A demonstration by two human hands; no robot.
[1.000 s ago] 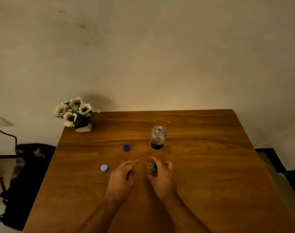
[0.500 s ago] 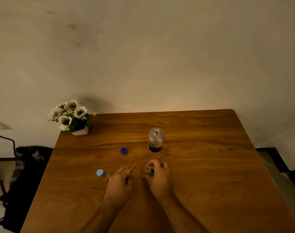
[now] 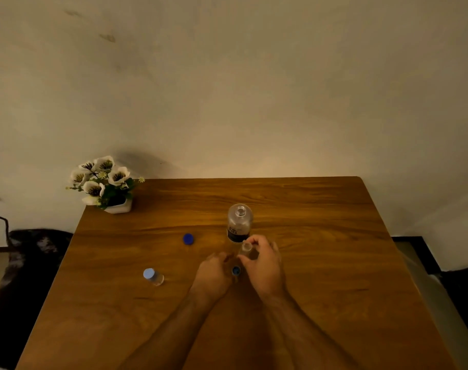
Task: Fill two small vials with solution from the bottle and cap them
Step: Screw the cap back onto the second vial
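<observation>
— Since half a second ago the right hand (image 3: pixel 265 265) has lifted the open vial (image 3: pixel 245 249) away from the small blue cap (image 3: pixel 236 270), which now shows between the two hands, and the left hand (image 3: pixel 214 273) has closed in beside it.

— How are the fingers set?

— Right fingers (image 3: pixel 254 240) are curled round the uncapped vial, holding it upright just in front of the bottle (image 3: pixel 239 222). Left fingers (image 3: pixel 222 259) are bent near the cap; whether they pinch it or only touch it I cannot tell.

— And the rest?

— The bottle stands open on the surface (image 3: pixel 321 263), its dark blue lid (image 3: pixel 188 239) lying apart to the left. The second vial (image 3: pixel 153 276) stands further left, pale cap on.

— So which step is this?

— I judge it the uncapping of one vial, just finished, with pouring not yet begun. Next calls for a hand freed for the bottle, and a slow tilt: the vial's mouth is narrow, so spilling looks easy.
</observation>
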